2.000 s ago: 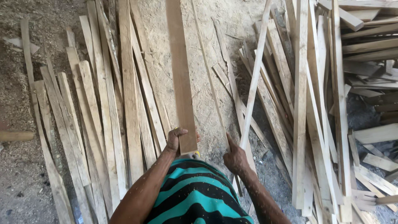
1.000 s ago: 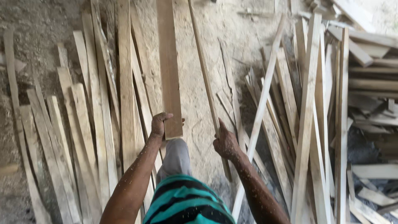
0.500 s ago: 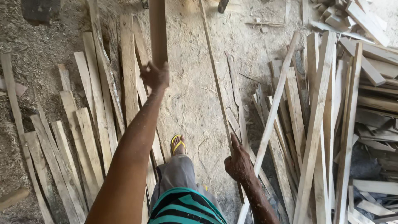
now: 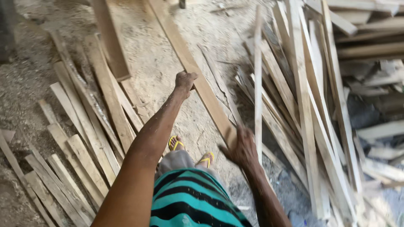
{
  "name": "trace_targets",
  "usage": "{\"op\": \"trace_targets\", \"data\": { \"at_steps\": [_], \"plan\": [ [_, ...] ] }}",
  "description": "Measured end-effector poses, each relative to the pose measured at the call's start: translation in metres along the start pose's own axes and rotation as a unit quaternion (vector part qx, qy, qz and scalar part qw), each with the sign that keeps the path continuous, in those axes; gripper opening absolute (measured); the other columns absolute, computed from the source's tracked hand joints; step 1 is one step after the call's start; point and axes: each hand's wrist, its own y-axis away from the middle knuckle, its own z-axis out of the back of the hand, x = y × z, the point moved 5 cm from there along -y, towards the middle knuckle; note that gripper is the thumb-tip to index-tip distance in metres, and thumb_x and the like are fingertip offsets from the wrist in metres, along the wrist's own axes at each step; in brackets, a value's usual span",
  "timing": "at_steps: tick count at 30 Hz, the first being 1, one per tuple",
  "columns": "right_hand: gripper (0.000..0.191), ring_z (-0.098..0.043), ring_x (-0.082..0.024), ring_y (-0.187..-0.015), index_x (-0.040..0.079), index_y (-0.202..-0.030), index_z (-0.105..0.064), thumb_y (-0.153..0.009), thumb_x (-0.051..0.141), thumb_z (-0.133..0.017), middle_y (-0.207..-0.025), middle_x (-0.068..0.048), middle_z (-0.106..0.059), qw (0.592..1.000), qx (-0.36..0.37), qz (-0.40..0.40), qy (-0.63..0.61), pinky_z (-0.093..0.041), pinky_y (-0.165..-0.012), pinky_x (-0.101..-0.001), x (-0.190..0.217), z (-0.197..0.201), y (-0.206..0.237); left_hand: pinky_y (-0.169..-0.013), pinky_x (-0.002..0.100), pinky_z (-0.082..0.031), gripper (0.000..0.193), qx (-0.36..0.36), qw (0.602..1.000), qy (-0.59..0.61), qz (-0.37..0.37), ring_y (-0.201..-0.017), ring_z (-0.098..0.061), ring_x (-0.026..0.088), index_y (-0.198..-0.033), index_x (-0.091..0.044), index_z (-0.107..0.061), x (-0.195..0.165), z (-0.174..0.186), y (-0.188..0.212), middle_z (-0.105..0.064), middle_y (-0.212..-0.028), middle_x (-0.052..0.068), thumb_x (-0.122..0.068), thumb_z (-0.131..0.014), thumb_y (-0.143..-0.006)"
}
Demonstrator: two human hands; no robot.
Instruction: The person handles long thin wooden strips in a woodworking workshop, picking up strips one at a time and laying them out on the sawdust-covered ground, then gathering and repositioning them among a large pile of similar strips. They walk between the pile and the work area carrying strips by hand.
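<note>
A long pale wooden plank (image 4: 198, 80) runs slantwise over the sawdust floor, from the top middle down to my right hand. My left hand (image 4: 185, 80) is stretched far forward and closed on the plank's left edge, about halfway along it. At the plank's near end, my right hand (image 4: 242, 149) is blurred and its fingers curl around the wood. A wider, darker plank (image 4: 110, 40) lies apart from both hands at the upper left, its near end at the edge of the slat row.
Rows of loose slats (image 4: 84, 138) lie on the left. A tangled heap of strips and boards (image 4: 311, 105) fills the right side. My feet in yellow flip-flops (image 4: 176, 143) stand on the sawdust floor (image 4: 160, 63) between them. A dark object sits at the far left edge.
The wide plank has left my left hand and now lies at the upper left. Both hands have come onto the long slanted plank. The view has swung left and downward.
</note>
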Motion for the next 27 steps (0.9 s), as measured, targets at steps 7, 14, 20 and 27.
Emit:
{"op": "trace_targets", "data": {
  "at_steps": [7,14,20,27],
  "plan": [
    [0.069,-0.070,-0.031,-0.086,0.006,-0.136,-0.045,-0.074,0.021,-0.071,-0.102,-0.018,-0.068,0.984,0.122,-0.111,-0.073,-0.064,-0.071,-0.0396,-0.043,-0.013,-0.025,-0.072,0.036,-0.065,0.027,0.104,0.985,0.034,0.132,-0.082,-0.072,0.017,-0.105,-0.006,-0.068,0.072,-0.056,0.114,-0.070,-0.092,0.005,-0.022,-0.076,-0.085],
    [0.049,-0.065,-0.030,-0.079,0.003,-0.118,-0.051,-0.073,0.009,-0.067,-0.095,-0.015,-0.061,0.999,0.002,-0.043,0.021,-0.057,-0.064,-0.0408,-0.136,0.011,0.067,-0.071,0.035,-0.065,0.043,0.045,0.994,0.094,0.032,-0.080,-0.072,0.020,-0.115,-0.008,-0.063,0.008,-0.022,0.032,-0.069,-0.098,0.010,-0.042,-0.076,-0.093],
    [0.064,-0.063,-0.028,-0.079,0.006,-0.120,-0.055,-0.073,0.040,-0.082,-0.098,-0.013,-0.061,0.994,-0.044,-0.104,0.011,-0.056,-0.066,-0.0430,-0.222,0.025,0.136,-0.088,0.041,-0.064,0.052,0.065,0.986,0.125,0.085,-0.097,-0.073,0.028,-0.108,0.001,-0.065,0.023,-0.081,0.031,-0.071,-0.098,0.013,-0.023,-0.088,-0.068],
    [0.093,-0.062,-0.035,-0.086,0.006,-0.132,-0.046,-0.068,0.056,-0.091,-0.104,-0.022,-0.058,0.990,-0.060,-0.120,0.032,-0.056,-0.066,-0.0483,-0.252,0.036,0.048,-0.085,0.040,-0.066,0.037,0.216,0.974,0.019,0.067,-0.098,-0.073,0.027,-0.104,-0.002,-0.067,0.037,-0.196,0.070,-0.069,-0.099,0.009,-0.021,-0.084,-0.077]
  ]
}}
